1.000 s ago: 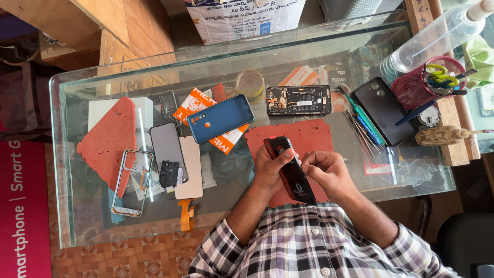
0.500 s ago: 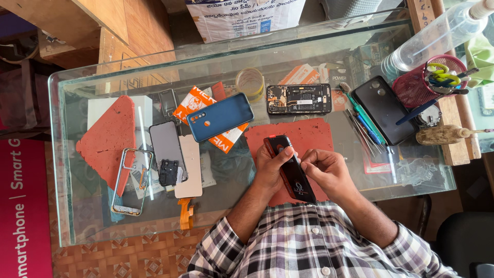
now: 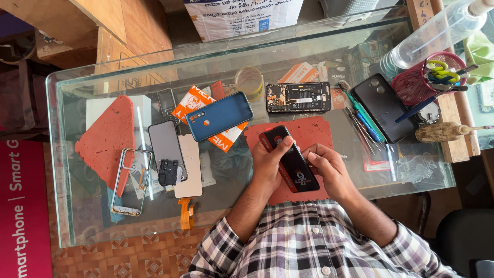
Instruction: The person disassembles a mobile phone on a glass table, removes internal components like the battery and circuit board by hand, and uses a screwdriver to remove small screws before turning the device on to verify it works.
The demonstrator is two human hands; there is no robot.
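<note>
A black phone with a red edge [image 3: 290,162] lies tilted between both hands over a red foam mat [image 3: 309,135] on the glass table [image 3: 67,216]. My left hand [image 3: 268,166] grips its left side, thumb across the top end. My right hand [image 3: 329,167] presses fingertips against its right edge. A blue phone back cover [image 3: 219,116] rests just left of the mat. An opened phone with bare circuitry [image 3: 298,97] lies behind the mat.
Left on the glass: another red foam piece [image 3: 105,141], a clear phone frame [image 3: 131,181], a grey screen panel [image 3: 166,145]. Right: a black phone back [image 3: 383,107], hand tools [image 3: 363,117], a pink tool basket [image 3: 424,82], a clear bottle [image 3: 437,36].
The hands and phone stay in nearly the same place; my right fingers have shifted slightly along the phone's edge.
</note>
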